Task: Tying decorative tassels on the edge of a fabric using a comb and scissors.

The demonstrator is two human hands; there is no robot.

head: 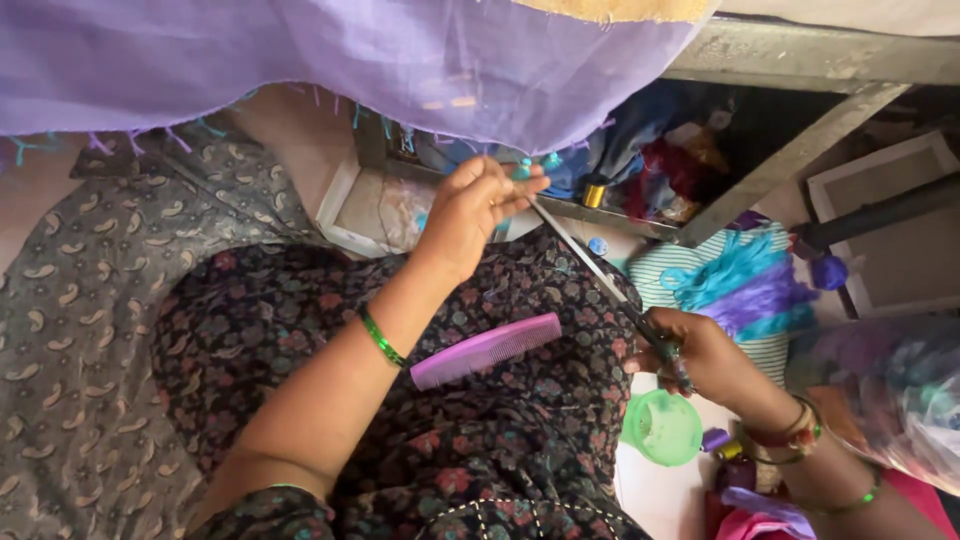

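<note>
My left hand is raised under the hem of a purple cloth and pinches a small teal tassel on its fringe. My right hand holds a pair of scissors whose long blades point up-left and reach the tassel at my left fingertips. A purple comb lies on my lap on the dark floral dress. A green bangle sits on my left wrist.
A green plastic lid lies by my right knee. Bunches of teal and purple thread rest on a striped cloth. Thread spools and fabric scraps fill the space under a metal frame. A clear plastic bag is at right.
</note>
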